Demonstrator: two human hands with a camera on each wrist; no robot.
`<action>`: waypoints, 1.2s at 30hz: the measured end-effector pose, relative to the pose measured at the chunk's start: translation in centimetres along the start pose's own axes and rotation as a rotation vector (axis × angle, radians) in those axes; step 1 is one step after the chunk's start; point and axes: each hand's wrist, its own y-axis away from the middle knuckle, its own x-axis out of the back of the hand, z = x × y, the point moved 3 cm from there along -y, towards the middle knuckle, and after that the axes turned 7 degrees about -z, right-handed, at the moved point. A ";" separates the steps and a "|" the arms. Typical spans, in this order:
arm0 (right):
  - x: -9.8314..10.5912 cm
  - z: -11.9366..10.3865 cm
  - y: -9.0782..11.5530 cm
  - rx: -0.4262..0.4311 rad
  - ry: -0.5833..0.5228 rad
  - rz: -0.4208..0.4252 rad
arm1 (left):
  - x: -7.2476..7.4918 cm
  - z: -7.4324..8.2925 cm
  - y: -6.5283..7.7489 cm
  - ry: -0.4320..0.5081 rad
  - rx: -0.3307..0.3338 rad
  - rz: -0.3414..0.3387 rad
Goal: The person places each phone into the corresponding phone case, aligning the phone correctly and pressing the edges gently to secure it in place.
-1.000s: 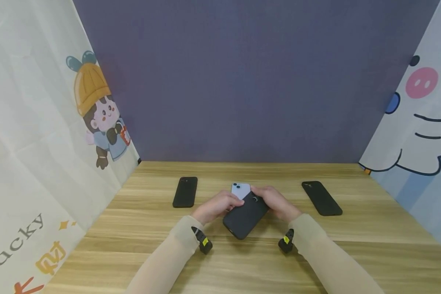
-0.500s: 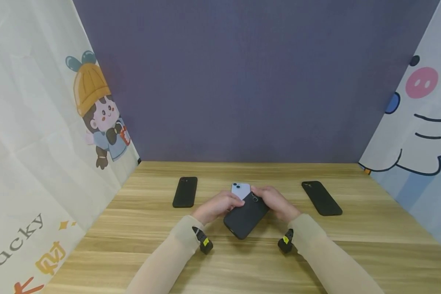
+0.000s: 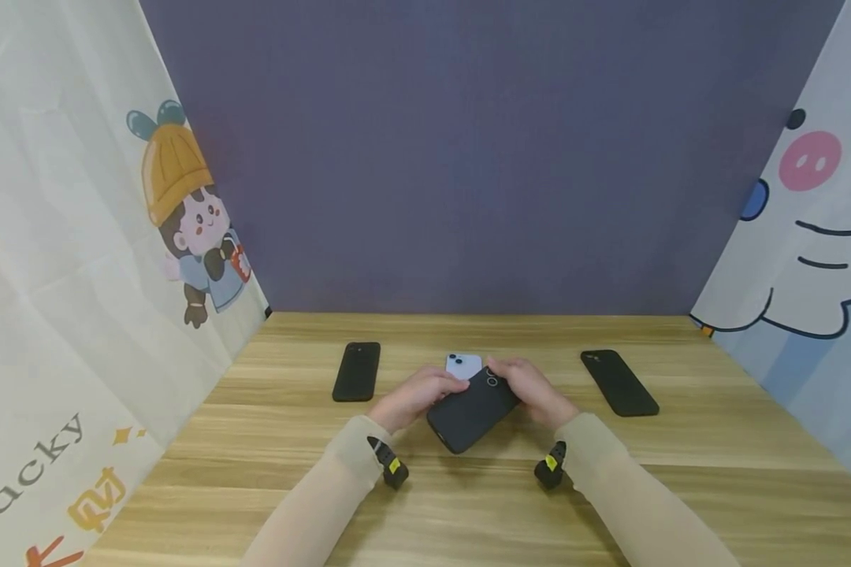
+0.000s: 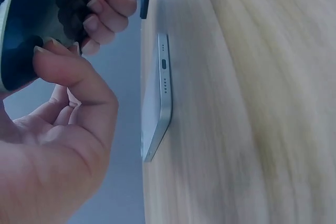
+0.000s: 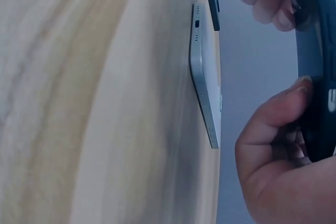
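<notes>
Both hands hold a smartphone in a black case [image 3: 471, 411] above the table, its back and camera rings up and its lower end angled toward the left. My left hand [image 3: 420, 396] pinches its left edge, thumb on the back. On the upper right corner, beside the camera rings, my right hand [image 3: 533, 390] grips it with the thumb on top. In the left wrist view, the phone's glossy screen [image 4: 39, 17] reflects the fingers. A pale lilac phone [image 3: 462, 365] lies just beyond the hands, partly covered by the held one.
A black phone [image 3: 357, 372] lies on the wooden table [image 3: 269, 472] to the left. Another black phone [image 3: 619, 383] lies at an angle to the right. A dark grey panel [image 3: 425, 157] stands at the table's back edge, with printed cloths [image 3: 50, 197] at both sides.
The held phone has turned slightly, its lower end shifting up and left, and its camera rings show more fully. Both hands keep their grip; the phones on the table stay put.
</notes>
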 end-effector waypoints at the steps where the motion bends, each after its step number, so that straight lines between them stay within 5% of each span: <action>1: 0.1 0.0 0.0 -0.007 -0.006 0.010 | 0.1 -0.1 0.0 0.010 0.004 0.001; 8: 1.5 0.1 0.2 -0.033 -0.066 0.116 | 1.4 -0.2 1.2 -0.026 0.006 -0.005; 16: 1.9 0.6 0.2 -0.037 -0.057 0.099 | 2.0 -0.4 2.2 -0.099 0.015 -0.137; 20: 1.8 0.7 0.3 -0.027 -0.097 0.096 | 2.4 -0.7 2.1 -0.083 0.037 -0.145; 24: 1.7 0.9 0.3 -0.030 -0.165 0.077 | 3.0 -0.8 2.0 -0.033 0.067 -0.051; 29: 1.6 1.0 0.1 -0.045 -0.247 0.042 | 3.6 -0.4 1.8 -0.002 0.011 0.136; 36: 1.5 1.0 0.2 -0.042 -0.202 0.024 | 4.1 -0.1 1.9 0.019 -0.025 0.318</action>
